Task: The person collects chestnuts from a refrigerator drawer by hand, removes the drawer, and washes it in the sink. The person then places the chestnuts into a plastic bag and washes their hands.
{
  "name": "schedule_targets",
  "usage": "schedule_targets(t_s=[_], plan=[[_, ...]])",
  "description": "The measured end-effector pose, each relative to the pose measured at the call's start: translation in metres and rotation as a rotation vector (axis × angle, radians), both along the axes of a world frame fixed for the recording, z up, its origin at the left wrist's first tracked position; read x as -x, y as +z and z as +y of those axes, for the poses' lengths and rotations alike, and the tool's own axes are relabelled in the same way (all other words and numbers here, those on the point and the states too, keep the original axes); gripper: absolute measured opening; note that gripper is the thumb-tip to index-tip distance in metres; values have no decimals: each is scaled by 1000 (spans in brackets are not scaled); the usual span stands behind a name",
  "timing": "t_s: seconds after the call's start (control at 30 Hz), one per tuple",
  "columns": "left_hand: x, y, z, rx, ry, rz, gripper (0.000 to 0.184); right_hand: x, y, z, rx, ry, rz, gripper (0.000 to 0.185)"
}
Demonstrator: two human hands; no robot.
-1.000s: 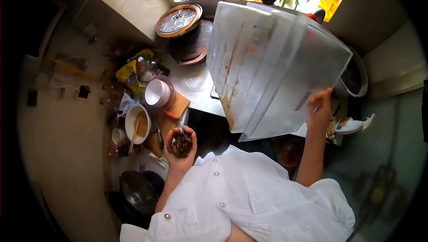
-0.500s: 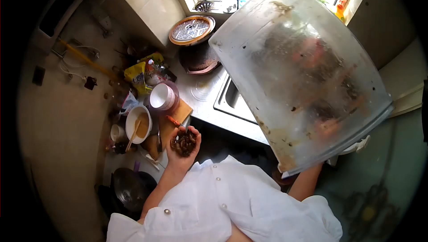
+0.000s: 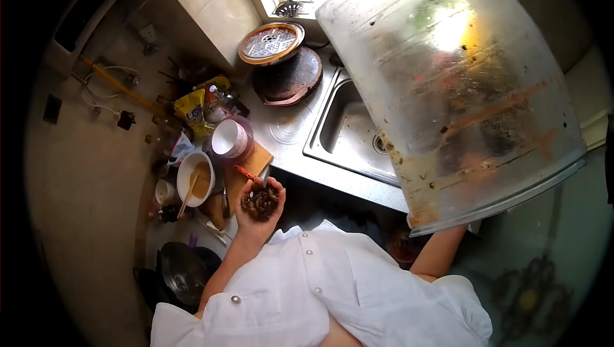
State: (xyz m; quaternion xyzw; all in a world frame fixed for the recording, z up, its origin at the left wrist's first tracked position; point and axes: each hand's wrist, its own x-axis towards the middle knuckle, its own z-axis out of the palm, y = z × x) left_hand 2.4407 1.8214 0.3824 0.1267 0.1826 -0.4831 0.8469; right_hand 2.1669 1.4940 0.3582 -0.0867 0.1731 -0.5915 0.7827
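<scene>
My left hand (image 3: 261, 205) is cupped palm up, fingers curled around a clump of dark brown, curled pieces (image 3: 259, 201) whose kind I cannot make out. Just beyond its fingertips lies a red-orange handle (image 3: 248, 175) on a wooden board (image 3: 257, 160). A large, stained translucent plastic bin (image 3: 416, 101) is raised and tilted on the right, with blurred reddish and dark shapes showing through it. My right forearm (image 3: 441, 254) reaches up to the bin's lower edge and appears to hold it up. The right hand itself is hidden behind the bin.
A steel sink (image 3: 336, 149) is partly covered by the bin. On the counter stand white bowls (image 3: 227, 138), a basin with brown liquid and chopsticks (image 3: 197, 198), a dark round pan (image 3: 294, 78), a steamer plate (image 3: 271, 41) and yellow packets (image 3: 190, 107). A pot lid (image 3: 182, 270) lies lower left.
The bin has shifted right and up and turned slightly, uncovering more of the sink. My left hand still holds the brown clump; the view has moved a little.
</scene>
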Motion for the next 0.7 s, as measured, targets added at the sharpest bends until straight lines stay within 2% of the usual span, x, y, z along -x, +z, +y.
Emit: schedule_targets(t_s=[0.1,0.2,0.27,0.3,0.4,0.5,0.7], plan=[[-2,-7,2,-7,22,-15,13,9,-2,-10,113,42,-53,40],[-3,-13,9,18,35,7,13,13,-4,-16,388,273,-208,41],[-5,-15,11,40,39,22,14,9,2,-12,332,191,-53,41],[-6,-17,13,49,42,27,14,-18,43,9,11,-78,130,39],[-7,-23,22,58,79,36,13,-13,26,1,380,176,312,42],[-9,-27,29,79,107,0,13,-36,29,-3,563,238,592,47],[-17,-40,51,119,160,81,14,-77,49,0,609,468,860,55]])
